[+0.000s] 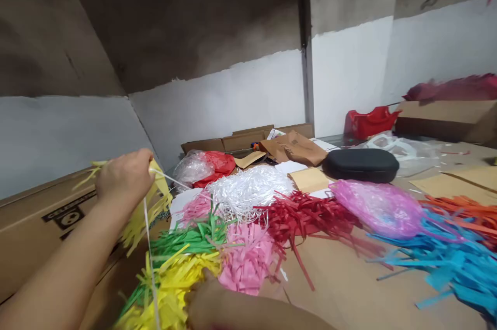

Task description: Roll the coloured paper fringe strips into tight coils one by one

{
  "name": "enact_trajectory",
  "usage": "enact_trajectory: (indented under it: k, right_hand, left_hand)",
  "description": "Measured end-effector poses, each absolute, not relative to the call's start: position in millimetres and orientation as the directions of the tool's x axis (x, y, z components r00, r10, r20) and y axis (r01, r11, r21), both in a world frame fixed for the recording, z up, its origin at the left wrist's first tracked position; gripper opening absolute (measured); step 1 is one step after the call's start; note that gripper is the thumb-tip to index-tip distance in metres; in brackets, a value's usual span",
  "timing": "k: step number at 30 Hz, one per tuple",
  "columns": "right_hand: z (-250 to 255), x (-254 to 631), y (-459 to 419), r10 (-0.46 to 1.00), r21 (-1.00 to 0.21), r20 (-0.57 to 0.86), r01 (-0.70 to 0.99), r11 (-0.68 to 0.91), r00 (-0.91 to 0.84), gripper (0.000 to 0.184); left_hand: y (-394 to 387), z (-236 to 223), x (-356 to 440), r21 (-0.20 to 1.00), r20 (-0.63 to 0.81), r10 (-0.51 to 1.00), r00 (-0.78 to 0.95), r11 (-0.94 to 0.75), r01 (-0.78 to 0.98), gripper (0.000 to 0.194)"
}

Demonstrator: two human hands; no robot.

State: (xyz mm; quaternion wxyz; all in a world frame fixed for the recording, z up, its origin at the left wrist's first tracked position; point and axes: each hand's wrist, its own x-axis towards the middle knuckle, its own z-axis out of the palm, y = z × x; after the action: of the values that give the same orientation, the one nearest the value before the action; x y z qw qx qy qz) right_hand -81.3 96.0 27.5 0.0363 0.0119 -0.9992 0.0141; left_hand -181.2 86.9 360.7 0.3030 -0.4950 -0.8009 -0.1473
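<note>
My left hand [124,177] is raised at the left, closed on a bunch of yellow paper fringe [145,206] and a thin white string [149,247] that runs down from the fist and off to the right. My right hand [212,301] rests low at the bottom edge, beside the yellow fringe pile [174,288] and the pink fringe pile [246,260]; its fingers are hidden. Green fringe [186,239], red fringe [306,216] and a tangle of white strings [248,193] lie just beyond.
A cardboard box [34,226] stands at the left. Blue fringe [446,263], orange fringe [466,211], a pink plastic bag [378,206] and a black oval case [361,164] lie right. Flattened cardboard, brown paper and red bags sit against the white wall.
</note>
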Motion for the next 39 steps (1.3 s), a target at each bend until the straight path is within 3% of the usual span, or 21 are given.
enact_trajectory:
  k: [3, 5, 7, 9, 11, 13, 15, 18, 20, 22, 25, 27, 30, 31, 32, 35, 37, 39]
  right_hand:
    - [60.3, -47.5, 102.0, 0.113, -0.216, 0.222, 0.064, 0.974, -0.968, 0.023]
    - [88.3, -15.4, 106.8, 0.352, -0.468, 0.417, 0.134, 0.874, -0.838, 0.030]
    - [115.1, 15.8, 114.3, 0.611, -0.730, 0.449, 0.127, 0.672, -0.653, 0.041]
    - [135.8, 40.3, 125.6, 0.775, -0.841, 0.422, 0.116, 0.528, -0.471, 0.049]
    - [147.2, 56.2, 139.7, 0.807, -0.836, 0.459, 0.125, 0.534, -0.372, 0.062]
    - [148.9, 65.9, 153.6, 0.759, -0.806, 0.481, 0.119, 0.580, -0.438, 0.070]
    - [142.8, 74.3, 163.7, 0.720, -0.807, 0.428, 0.129, 0.577, -0.546, 0.061]
    - [124.2, 95.2, 167.7, 0.725, -0.783, 0.409, 0.195, 0.591, -0.554, 0.037]
    - [109.0, 115.4, 163.9, 0.687, -0.744, 0.434, 0.199, 0.638, -0.583, 0.025]
    - [95.7, 135.3, 157.7, 0.551, -0.656, 0.423, 0.177, 0.734, -0.719, 0.013]
    - [88.0, 149.7, 148.6, 0.340, -0.449, 0.280, 0.191, 0.873, -0.898, 0.006]
    - [94.2, 143.6, 144.4, 0.455, -0.419, 0.316, 0.308, 0.854, -0.833, 0.029]
    - [116.0, 118.9, 144.5, 0.666, -0.575, 0.513, 0.360, 0.735, -0.541, 0.083]
    - [124.5, 110.9, 147.1, 0.690, -0.610, 0.545, 0.339, 0.716, -0.476, 0.089]
    - [132.9, 105.0, 151.0, 0.703, -0.632, 0.558, 0.323, 0.705, -0.442, 0.080]
    - [153.9, 107.4, 167.9, 0.739, -0.654, 0.562, 0.347, 0.672, -0.371, 0.024]
    - [162.1, 125.4, 178.7, 0.731, -0.620, 0.587, 0.387, 0.683, -0.348, 0.021]
    - [164.4, 150.0, 185.1, 0.694, -0.551, 0.626, 0.429, 0.716, -0.354, 0.016]
  left_hand:
    - [99.7, 370.9, -118.6, -0.225, 0.637, 0.721, -0.274, 0.513, 0.828, 0.028]
    - [98.8, 353.8, -85.3, -0.321, 0.554, 0.809, -0.198, 0.426, 0.846, 0.031]
    - [95.0, 322.5, -61.9, -0.377, 0.468, 0.873, -0.134, 0.335, 0.863, 0.039]
    - [92.1, 287.7, -48.6, -0.384, 0.390, 0.917, -0.088, 0.249, 0.889, 0.050]
    - [91.4, 259.1, -43.8, -0.360, 0.319, 0.945, -0.074, 0.193, 0.913, 0.053]
    - [92.0, 239.9, -45.6, -0.321, 0.265, 0.961, -0.073, 0.159, 0.934, 0.053]
    - [91.9, 228.4, -52.7, -0.271, 0.230, 0.971, -0.065, 0.128, 0.954, 0.050]
    - [88.0, 218.7, -72.1, -0.198, 0.200, 0.979, -0.038, 0.079, 0.977, 0.045]
    - [84.7, 215.5, -89.7, -0.072, 0.174, 0.983, -0.053, 0.066, 0.995, 0.069]
    - [83.9, 215.3, -107.6, 0.132, 0.181, 0.977, -0.111, 0.087, 0.987, 0.091]
    - [89.1, 220.5, -123.0, 0.323, 0.269, 0.937, -0.224, 0.131, 0.937, 0.088]
    - [94.0, 225.9, -117.9, 0.351, 0.327, 0.909, -0.258, 0.137, 0.926, 0.087]
    - [97.8, 234.4, -87.4, 0.404, 0.363, 0.906, -0.218, 0.058, 0.913, 0.089]
    - [98.0, 236.7, -74.4, 0.417, 0.371, 0.909, -0.191, 0.021, 0.909, 0.090]
    - [98.1, 238.3, -62.0, 0.425, 0.384, 0.907, -0.171, -0.010, 0.905, 0.091]
    - [99.4, 234.5, -36.1, 0.415, 0.427, 0.889, -0.165, -0.031, 0.909, 0.092]
    - [101.6, 223.2, -29.0, 0.340, 0.465, 0.871, -0.155, -0.014, 0.940, 0.095]
    - [103.8, 207.8, -24.1, 0.161, 0.538, 0.840, -0.078, -0.012, 0.987, 0.091]
